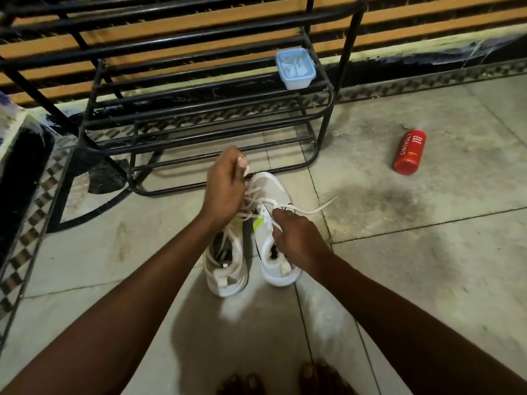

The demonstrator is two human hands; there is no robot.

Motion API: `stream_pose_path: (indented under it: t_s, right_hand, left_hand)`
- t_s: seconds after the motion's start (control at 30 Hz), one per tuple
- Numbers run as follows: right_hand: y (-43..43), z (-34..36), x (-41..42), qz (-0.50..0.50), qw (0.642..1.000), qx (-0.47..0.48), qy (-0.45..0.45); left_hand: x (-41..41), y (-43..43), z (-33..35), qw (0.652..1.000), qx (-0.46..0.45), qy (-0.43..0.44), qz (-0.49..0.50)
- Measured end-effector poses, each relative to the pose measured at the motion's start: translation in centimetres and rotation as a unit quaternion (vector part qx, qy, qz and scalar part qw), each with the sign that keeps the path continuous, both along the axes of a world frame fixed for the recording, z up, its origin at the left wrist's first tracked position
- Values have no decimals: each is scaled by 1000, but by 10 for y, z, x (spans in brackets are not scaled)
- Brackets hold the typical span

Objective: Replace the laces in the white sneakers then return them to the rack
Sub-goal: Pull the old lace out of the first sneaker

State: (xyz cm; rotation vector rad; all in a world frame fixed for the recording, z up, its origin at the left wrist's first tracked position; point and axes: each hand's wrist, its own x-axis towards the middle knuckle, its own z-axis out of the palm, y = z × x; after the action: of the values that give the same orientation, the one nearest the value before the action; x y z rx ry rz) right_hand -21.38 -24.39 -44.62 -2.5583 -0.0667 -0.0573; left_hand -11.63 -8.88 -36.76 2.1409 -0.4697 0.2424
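Two white sneakers stand side by side on the floor, toes toward the rack. On the right sneaker (273, 195) a white lace (319, 208) is partly threaded, with one loose end trailing right. My left hand (225, 186) is raised over that shoe's front and pinches a lace end between its fingertips. My right hand (296, 238) grips the right sneaker at its eyelet edge and tongue. The left sneaker (225, 269) has loose lace hanging into its opening, and my left forearm covers its front. The black metal shoe rack (325, 92) stands just beyond the shoes.
A pale blue plastic tub (295, 68) holding white laces sits on the rack's top shelf at the right end. A red foam body wash bottle (409, 152) lies on the floor to the right. My bare toes (285, 380) show at the bottom edge.
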Motion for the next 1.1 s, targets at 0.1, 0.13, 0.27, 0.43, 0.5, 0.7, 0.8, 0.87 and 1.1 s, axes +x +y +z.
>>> stream_pose_path:
  t_s: [0.1, 0.13, 0.27, 0.43, 0.5, 0.7, 0.8, 0.87, 1.1]
  right_hand:
    - [1, -3, 0, -5, 1000, 6, 6]
    - [1, -5, 0, -6, 1000, 8, 8]
    - [2, -10, 1, 0, 1000, 17, 26]
    - [1, -11, 1, -2, 999, 27, 30]
    - [-1, -11, 1, 4, 999, 20, 29]
    - [-3, -11, 3, 16, 1000, 5, 25]
    - [-3, -12, 3, 13, 1000, 9, 23]
    - [-2, -14, 3, 5, 1000, 4, 23]
    - [1, -13, 4, -6, 1000, 4, 27]
  left_hand:
    - [9, 7, -20, 955, 289, -23, -62]
    - [11, 8, -24, 931, 356, -15, -82]
    - [14, 6, -35, 892, 434, -39, -120]
    - [15, 7, -38, 957, 278, -3, -84]
    - [10, 6, -41, 975, 218, 6, -39]
    - [16, 6, 0, 989, -91, 31, 115]
    - [16, -5, 18, 940, -301, 128, 96]
    - [8, -12, 16, 922, -325, 204, 53]
    - [11, 3, -22, 931, 356, 47, -67]
